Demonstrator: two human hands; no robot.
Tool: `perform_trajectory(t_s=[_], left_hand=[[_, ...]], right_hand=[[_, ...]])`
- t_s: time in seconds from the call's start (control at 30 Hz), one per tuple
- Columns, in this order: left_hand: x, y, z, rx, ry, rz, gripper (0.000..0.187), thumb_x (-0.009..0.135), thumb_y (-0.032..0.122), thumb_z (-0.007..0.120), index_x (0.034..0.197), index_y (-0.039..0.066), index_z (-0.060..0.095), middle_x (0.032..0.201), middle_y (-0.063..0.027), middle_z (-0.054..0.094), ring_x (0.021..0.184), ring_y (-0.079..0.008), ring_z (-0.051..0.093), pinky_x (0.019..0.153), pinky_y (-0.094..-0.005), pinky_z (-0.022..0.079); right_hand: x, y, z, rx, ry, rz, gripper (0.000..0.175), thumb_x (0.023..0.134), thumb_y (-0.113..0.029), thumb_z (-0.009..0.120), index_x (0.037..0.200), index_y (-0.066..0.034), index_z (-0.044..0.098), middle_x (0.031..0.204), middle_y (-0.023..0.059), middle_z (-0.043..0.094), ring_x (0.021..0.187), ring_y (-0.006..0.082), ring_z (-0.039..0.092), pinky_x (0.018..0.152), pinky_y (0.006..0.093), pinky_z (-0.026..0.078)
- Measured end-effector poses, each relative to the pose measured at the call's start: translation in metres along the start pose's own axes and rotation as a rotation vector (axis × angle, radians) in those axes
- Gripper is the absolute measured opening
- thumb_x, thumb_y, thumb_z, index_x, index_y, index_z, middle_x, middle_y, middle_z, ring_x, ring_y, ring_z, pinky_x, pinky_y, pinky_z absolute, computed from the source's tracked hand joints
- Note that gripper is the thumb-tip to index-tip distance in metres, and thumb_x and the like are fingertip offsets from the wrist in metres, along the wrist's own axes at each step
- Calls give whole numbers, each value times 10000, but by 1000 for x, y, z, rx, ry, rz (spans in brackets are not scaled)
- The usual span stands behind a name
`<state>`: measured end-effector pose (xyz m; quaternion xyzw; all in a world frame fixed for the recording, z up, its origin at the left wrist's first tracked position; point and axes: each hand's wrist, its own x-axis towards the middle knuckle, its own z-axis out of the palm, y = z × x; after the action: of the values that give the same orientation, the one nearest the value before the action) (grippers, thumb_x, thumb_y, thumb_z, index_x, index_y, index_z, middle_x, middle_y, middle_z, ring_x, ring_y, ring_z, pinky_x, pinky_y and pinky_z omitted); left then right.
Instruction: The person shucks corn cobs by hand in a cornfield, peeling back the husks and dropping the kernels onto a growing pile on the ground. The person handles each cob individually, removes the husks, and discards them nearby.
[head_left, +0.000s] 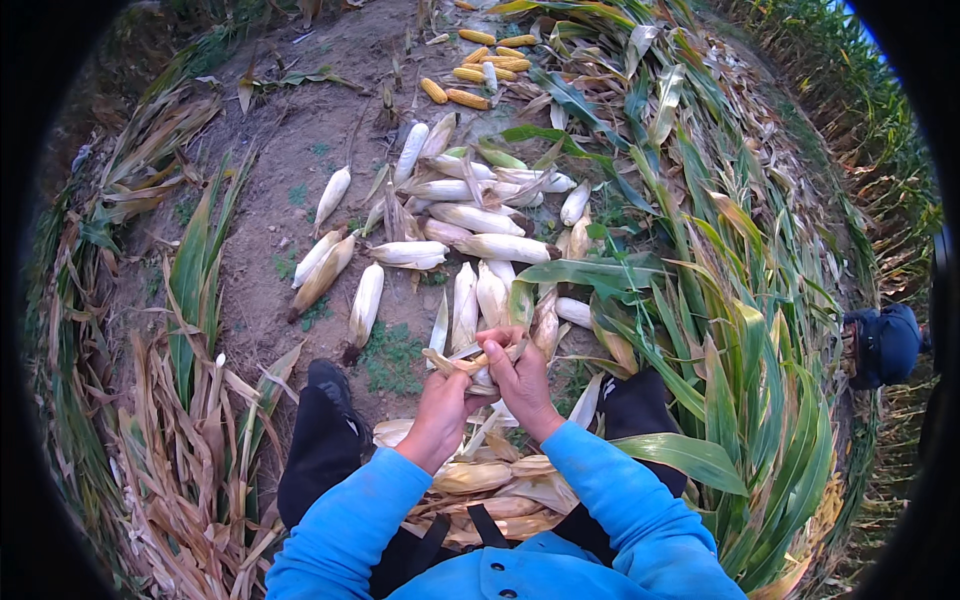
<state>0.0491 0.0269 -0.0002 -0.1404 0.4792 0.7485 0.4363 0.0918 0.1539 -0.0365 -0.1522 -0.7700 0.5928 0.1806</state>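
Observation:
My left hand (442, 420) and my right hand (521, 375) meet in front of me, both closed on one ear of corn (481, 381) with dry, pale husk leaves on it. The fingers hide much of that ear, so how much kernel is bare cannot be told. Just beyond my hands lies a loose heap of corn ears in whitish husks (472, 217), some with brown tips. Below my wrists, between my legs, is a pile of dry husks (472, 478).
Husked yellow cobs (469, 99) lie on the soil at the far side. Cut green and drying corn stalks (720, 375) are piled at the right, with dry leaves (180, 457) at the left. A dark blue bundle or garment (885, 346) shows at the far right.

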Motion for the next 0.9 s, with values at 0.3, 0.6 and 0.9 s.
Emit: perform_trajectory(t_s=[0.3, 0.6, 0.9], left_hand=[[-6, 3, -34, -78, 148, -30, 315, 951, 55, 341, 1224, -22, 479, 1193, -167, 596, 1070, -295, 617, 938, -493, 508], [8, 1, -26, -120, 47, 58, 281, 945, 71, 399, 1189, -8, 513, 1165, -143, 595, 1034, -259, 616, 895, -442, 524], [-11, 22, -48, -254, 26, 102, 135, 988, 107, 436, 931, 81, 556, 895, -63, 634, 810, -179, 641, 738, -347, 539]], right_hand=[[52, 12, -68, 828, 508, 482, 302, 1031, -351, 439, 858, -105, 462, 601, -33, 379, 449, 88, 325, 455, 266, 358], [15, -16, -4, 294, -24, 39, 420, 1032, -417, 433, 1103, -24, 563, 1006, 117, 647, 950, 189, 621, 872, 296, 475], [59, 25, -112, 902, 692, 385, 358, 1038, -311, 441, 768, -80, 484, 719, 86, 547, 699, 243, 550, 739, 427, 523]])
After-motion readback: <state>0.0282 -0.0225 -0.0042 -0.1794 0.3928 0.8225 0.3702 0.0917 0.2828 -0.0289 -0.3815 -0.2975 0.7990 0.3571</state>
